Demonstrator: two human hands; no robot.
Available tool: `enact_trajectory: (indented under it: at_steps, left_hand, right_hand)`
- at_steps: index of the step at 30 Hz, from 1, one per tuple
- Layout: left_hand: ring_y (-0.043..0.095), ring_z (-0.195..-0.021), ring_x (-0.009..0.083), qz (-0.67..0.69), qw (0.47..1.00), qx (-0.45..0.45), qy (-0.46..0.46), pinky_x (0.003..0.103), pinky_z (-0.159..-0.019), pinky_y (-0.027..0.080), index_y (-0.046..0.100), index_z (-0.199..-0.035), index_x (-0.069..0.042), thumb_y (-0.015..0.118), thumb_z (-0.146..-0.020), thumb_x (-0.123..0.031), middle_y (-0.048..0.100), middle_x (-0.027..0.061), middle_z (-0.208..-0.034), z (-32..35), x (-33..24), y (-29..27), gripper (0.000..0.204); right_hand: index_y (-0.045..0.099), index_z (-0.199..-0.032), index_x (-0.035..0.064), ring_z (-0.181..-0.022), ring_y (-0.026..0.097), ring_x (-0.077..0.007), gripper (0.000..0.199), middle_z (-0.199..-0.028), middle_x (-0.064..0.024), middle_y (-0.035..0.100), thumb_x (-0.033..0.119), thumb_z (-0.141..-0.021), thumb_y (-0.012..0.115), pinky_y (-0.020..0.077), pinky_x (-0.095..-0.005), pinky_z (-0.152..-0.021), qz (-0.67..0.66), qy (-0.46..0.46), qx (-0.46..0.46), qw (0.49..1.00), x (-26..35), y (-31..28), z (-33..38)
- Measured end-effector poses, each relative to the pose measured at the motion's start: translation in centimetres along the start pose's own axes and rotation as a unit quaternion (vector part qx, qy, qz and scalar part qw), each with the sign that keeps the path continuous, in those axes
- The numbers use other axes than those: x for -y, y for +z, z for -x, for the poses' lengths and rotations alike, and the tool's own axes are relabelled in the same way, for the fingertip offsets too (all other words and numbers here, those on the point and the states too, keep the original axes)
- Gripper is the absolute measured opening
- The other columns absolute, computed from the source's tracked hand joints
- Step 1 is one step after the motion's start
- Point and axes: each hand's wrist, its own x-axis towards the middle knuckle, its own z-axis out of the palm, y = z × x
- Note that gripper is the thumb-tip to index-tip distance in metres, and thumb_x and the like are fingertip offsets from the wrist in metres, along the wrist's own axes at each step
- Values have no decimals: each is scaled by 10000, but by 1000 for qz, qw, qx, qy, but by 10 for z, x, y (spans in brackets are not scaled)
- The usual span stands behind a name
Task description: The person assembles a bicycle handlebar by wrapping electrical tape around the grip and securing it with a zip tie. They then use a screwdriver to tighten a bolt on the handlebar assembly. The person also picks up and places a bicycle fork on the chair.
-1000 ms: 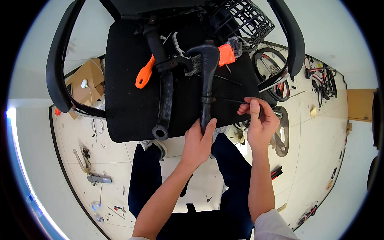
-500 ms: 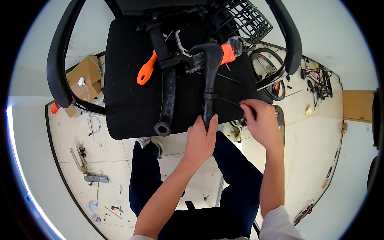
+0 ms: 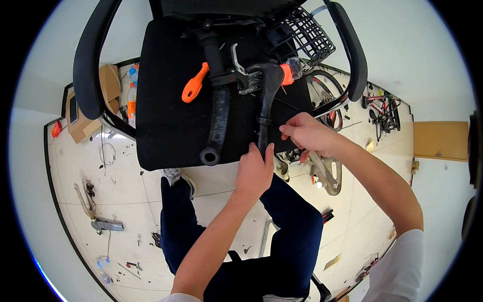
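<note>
A black office chair seat (image 3: 171, 110) with two black armrests lies in front of me. On it rest black bicycle handlebars (image 3: 217, 108) with an orange grip (image 3: 193, 83) and silver brake levers. My left hand (image 3: 255, 170) grips the near end of the black curved bar (image 3: 266, 95). My right hand (image 3: 307, 133) pinches a thin dark cable or small part just right of that bar, at the seat's near edge. A black wire basket (image 3: 307, 32) sits at the seat's far right.
My legs in dark blue trousers (image 3: 282, 241) are below the seat. On the white floor lie bicycle wheels (image 3: 327, 93), a cardboard box (image 3: 108, 83), bottles (image 3: 132, 103), a metal tool (image 3: 105, 225) and small loose parts. A small bicycle (image 3: 385, 108) stands at the right.
My right hand has moved left toward the curved bar and turned palm-down. My left hand has kept its hold on the bar's end. The view has shifted slightly.
</note>
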Motion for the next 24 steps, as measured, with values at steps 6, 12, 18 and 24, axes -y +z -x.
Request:
enact_trajectory:
  at_steps: [6,12,18,24]
  left_hand:
    - [646,-710,501,12,999,43,1,519,-598,534,520,-991,100,518,-1002,-361,624,327,-705,-1,8,-28,461]
    - [649,-716,499,11,999,43,9,519,-605,537,516,-977,86,519,-1001,-363,627,330,-710,-4,19,-36,450]
    - [646,-713,499,0,1000,22,18,523,-612,542,516,-941,91,527,-997,-348,627,332,-711,-4,25,-33,442]
    - [640,-711,507,7,1000,10,25,531,-621,537,521,-920,91,540,-991,-338,617,332,-692,-9,33,-28,434]
  right_hand:
    - [638,-943,-36,-460,366,-77,296,-537,46,336,239,-996,544,493,-300,-460,-19,17,46,999,10,-4,-8]
    - [631,-895,-11,-435,226,-47,283,-541,83,229,240,-1007,561,186,-246,-400,-105,68,51,991,15,3,-11]
    - [700,-880,-66,-557,621,-219,275,-630,-94,646,190,-933,615,489,-338,-566,321,-204,-132,915,20,24,-23]
    - [710,-893,-57,-748,682,-403,206,-764,-248,678,124,-899,611,555,-426,-731,367,-208,-134,897,13,32,-19]
